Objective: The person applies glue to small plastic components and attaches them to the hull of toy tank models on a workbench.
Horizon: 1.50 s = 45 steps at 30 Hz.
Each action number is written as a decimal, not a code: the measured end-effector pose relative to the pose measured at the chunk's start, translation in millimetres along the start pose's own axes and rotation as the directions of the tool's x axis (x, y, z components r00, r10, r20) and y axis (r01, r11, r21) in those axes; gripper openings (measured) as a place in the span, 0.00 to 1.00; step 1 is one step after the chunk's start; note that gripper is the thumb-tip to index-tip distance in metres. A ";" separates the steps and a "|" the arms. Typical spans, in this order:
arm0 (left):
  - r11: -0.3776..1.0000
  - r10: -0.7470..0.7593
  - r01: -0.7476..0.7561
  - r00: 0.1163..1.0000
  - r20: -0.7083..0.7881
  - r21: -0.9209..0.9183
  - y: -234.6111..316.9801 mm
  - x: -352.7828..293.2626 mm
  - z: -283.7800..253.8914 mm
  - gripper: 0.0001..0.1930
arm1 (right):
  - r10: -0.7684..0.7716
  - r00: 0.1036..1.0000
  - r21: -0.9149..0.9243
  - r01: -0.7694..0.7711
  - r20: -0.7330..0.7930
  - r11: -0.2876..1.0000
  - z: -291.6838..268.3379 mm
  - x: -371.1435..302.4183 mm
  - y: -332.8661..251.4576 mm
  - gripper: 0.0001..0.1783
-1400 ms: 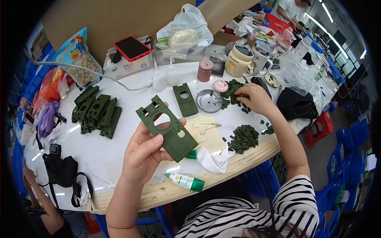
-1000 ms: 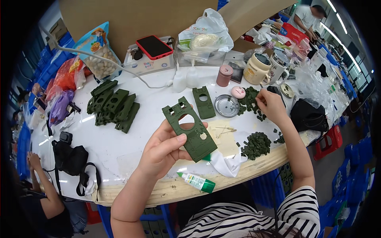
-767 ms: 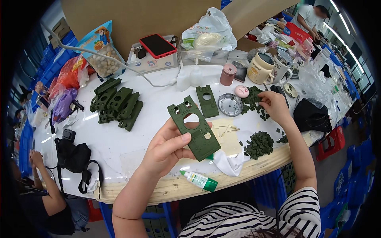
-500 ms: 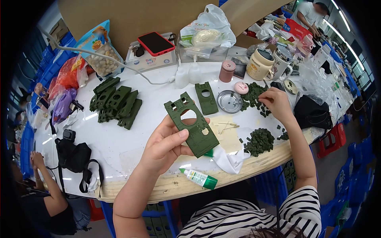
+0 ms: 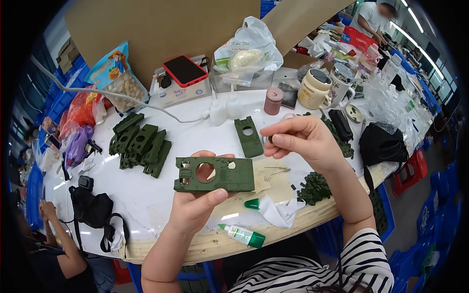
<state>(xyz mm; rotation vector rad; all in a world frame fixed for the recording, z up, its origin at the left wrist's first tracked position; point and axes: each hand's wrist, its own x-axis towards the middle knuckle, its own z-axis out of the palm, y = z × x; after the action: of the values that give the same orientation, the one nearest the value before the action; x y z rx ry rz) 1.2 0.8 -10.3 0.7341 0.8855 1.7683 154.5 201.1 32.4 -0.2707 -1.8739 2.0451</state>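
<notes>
Dark green in colour, a rectangular part (image 5: 232,180) with one large round opening and smaller cutouts is being held above the white surface (image 5: 146,198), its long side running from left to right. The left hand (image 5: 193,210) is supporting this part from below; its grip is clamping on it, with the thumb lying along the near edge and fingertips showing at the far edge. The right hand (image 5: 312,144) is hovering beyond the right end, apart from the rectangular part; its grip is pinching together on a small dark piece (image 5: 270,139), which the fingers are partly hiding.

Beyond the rectangular part, a similar green plate (image 5: 250,147) is lying flat. Thin sticks (image 5: 277,169) are resting to the right, near a heap of small green pieces (image 5: 315,189). A green cap (image 5: 251,204) is lying beside a white cloth (image 5: 281,212); a white bottle (image 5: 241,235) with a green end is lying nearer the edge. More green parts (image 5: 141,144) are leaning in a stack to the left. Farther back, a pink canister (image 5: 273,101) and a cream mug (image 5: 312,90) are standing upright.
</notes>
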 end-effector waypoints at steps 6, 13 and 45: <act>0.998 -0.016 0.020 0.998 0.060 -0.059 -3.8 -1.4 -1.2 0.30 | 0.114 0.993 0.063 -0.114 0.009 0.991 16.4 -12.8 17.0 0.12; 0.997 -0.075 0.074 0.996 -0.045 -0.024 -3.4 0.5 4.4 0.35 | 0.156 0.987 0.157 -0.162 0.047 0.974 9.3 -17.4 14.3 0.10; 0.975 0.095 -0.108 0.993 0.074 0.195 -19.2 -2.4 13.1 0.30 | 0.010 0.999 0.033 -0.009 -0.033 0.999 28.4 -29.5 13.8 0.09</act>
<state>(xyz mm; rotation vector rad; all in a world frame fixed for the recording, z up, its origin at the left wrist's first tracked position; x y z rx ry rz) 22.1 6.3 -19.3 0.9753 1.0061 1.7511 169.3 162.8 18.9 -0.3036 -1.8216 2.0625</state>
